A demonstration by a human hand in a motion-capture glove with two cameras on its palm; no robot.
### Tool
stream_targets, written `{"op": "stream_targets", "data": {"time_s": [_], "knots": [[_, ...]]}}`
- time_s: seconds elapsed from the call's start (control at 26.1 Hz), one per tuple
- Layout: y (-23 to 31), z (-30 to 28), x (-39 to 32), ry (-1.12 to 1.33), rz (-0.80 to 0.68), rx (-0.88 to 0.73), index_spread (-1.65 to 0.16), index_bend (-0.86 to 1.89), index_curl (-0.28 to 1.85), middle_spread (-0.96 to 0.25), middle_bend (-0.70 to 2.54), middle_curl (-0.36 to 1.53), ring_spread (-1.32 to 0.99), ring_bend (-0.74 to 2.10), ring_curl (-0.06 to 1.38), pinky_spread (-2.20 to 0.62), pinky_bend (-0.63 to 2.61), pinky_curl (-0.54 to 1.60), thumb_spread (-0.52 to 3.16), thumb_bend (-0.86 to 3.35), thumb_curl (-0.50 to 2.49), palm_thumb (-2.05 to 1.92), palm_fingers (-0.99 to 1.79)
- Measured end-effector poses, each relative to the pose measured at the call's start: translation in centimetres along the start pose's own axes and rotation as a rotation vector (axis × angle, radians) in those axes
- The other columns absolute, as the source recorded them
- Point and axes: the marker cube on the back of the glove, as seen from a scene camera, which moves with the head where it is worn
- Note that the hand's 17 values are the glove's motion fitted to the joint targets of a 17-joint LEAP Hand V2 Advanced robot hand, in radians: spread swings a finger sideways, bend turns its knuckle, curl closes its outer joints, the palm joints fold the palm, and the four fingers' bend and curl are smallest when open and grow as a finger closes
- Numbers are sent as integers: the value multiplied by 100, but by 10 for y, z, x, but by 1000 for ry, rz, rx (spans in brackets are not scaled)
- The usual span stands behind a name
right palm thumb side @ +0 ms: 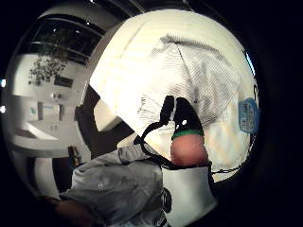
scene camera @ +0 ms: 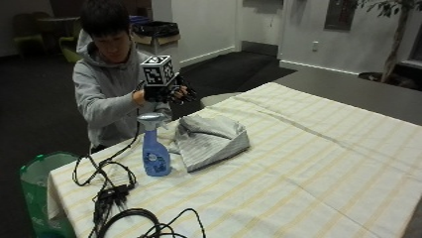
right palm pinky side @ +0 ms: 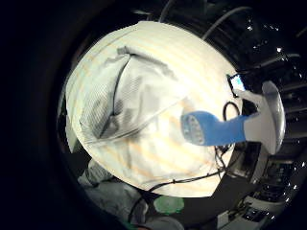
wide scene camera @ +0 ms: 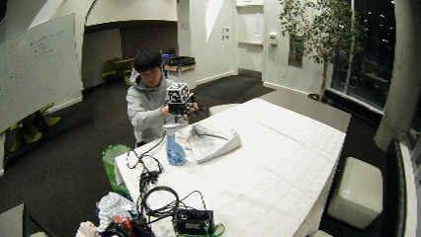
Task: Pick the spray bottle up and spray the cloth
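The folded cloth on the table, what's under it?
The grey striped cloth lies on the yellow-striped tablecloth, beside the upright blue spray bottle. Its folds hide whatever may sit beneath them, so nothing else can be confirmed there.

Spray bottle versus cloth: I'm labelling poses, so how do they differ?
The spray bottle stands upright; the cloth lies crumpled and folded. The spray bottle is blue with a pale trigger head; the cloth is grey-white with fine stripes. Both rest on the striped tablecloth, side by side, untouched by the raised right hand.
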Motion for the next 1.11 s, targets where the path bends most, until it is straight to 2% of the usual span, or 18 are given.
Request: {"op": "stream_targets", "data": {"time_s": [0.23, 0.57, 0.77, 1.11], "knots": [[11, -6, 6, 7, -8, 37, -28, 23, 15, -3, 33, 14, 3, 17, 6, 18, 32, 14, 63, 34, 19, 58, 34], [45, -21, 33, 2, 15, 148, -35, 19, 23, -4, 32, 20, 4, 18, 9, 22, 31, 20, 88, 29, 28, 62, 33], [79, -30, 67, -56, 83, 276, -36, 17, 24, -4, 32, 23, 4, 19, 11, 24, 31, 22, 94, 25, 31, 63, 32], [110, -19, 118, -161, 258, 408, -36, 6, 21, -4, 32, 27, 4, 25, 17, 24, 36, 27, 99, 16, 36, 63, 24]]}}
